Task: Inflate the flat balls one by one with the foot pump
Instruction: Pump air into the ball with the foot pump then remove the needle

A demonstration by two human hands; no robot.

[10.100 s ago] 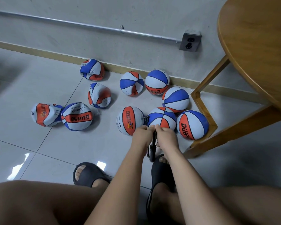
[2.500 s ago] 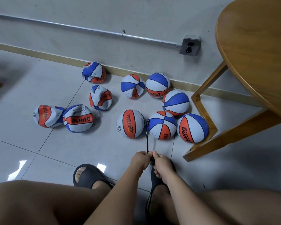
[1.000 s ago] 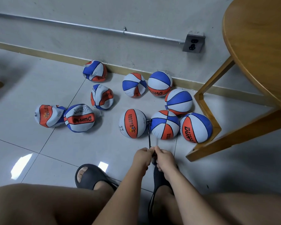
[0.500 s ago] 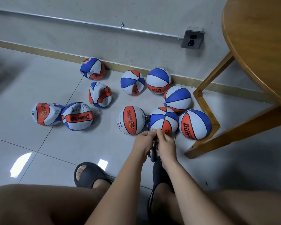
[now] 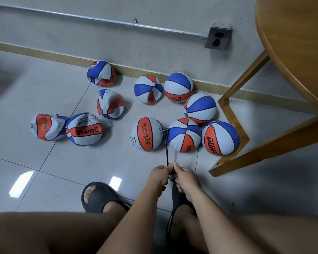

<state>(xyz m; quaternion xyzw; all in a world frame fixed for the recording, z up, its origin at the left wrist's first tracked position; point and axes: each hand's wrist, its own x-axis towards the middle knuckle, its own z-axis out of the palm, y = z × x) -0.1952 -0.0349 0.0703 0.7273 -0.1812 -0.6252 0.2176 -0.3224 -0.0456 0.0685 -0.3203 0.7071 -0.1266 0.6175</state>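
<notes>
Head view. We see the left grip (image 5: 159, 176) and the right grip (image 5: 184, 177) both clenched on the pump handle (image 5: 172, 174), low above the right slipper (image 5: 178, 197). Its hose (image 5: 166, 149) runs to the orange-panelled ball (image 5: 146, 134) on the floor (image 5: 62, 171), which looks nearly round. We judge a pumping stroke in hand, handle down. Next: raise the handle, or shift the nozzle (image 5: 165, 130) to a crumpled ball (image 5: 109, 104) at left.
</notes>
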